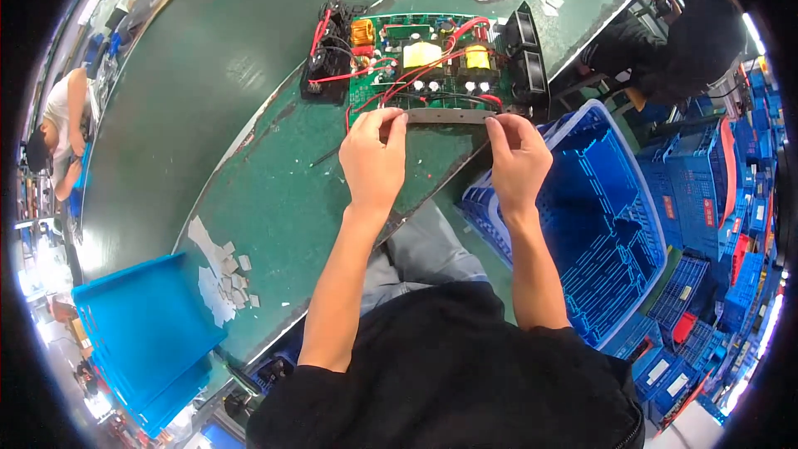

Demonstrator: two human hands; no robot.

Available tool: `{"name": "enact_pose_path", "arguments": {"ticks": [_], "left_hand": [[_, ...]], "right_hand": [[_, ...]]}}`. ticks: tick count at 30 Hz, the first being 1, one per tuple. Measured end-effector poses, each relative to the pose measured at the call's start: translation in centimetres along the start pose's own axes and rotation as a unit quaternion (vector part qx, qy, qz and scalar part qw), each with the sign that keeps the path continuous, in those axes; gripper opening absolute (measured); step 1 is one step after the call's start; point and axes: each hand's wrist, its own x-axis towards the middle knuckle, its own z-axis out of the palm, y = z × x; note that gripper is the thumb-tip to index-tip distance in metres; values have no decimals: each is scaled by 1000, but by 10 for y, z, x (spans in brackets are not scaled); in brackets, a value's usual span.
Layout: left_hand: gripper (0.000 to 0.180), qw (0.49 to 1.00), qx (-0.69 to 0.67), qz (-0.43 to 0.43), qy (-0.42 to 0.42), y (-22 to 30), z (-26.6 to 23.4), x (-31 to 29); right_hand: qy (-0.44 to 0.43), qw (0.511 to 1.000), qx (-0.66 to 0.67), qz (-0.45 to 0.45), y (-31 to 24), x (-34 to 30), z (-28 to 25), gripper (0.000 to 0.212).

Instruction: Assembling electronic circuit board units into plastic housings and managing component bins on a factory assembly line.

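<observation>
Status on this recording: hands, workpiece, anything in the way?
Left hand and right hand pinching opposite ends of grey strip. Strip along near side of green circuit board. Red wires drape over board; nothing seen blocking hands.

Blk short-slv top (432, 357), lt grey trousers (428, 248), bare hands (371, 162)

Strip (449, 116) ends hidden by fingers (397, 130), shirt (449, 366) cropped
</observation>
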Motion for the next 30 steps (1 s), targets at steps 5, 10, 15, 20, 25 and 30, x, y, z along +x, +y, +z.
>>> {"name": "enact_pose_path", "arguments": {"ticks": [5,10,15,20,25,30], "left_hand": [[6,999,31,31,9,-3,2,-4],[4,995,84,46,22,0,2,-10],[5,997,65,34,24,0,6,-3],[8,998,60,32,13,0,6,-2],[11,998,59,28,17,-1,5,-2],[7,997,62,38,24,-4,7,-3]], "right_hand": [[9,999,-13,-30,5,-1,-1,12],[-20,998,-9,-55,2,-9,-10,10],[8,999,-1,-53,2,-3,-3,10],[25,999,-7,-46,5,-2,2,10],[45,999,4,-27,4,0,7,12],[43,999,5,-18,3,2,8,12]]}}
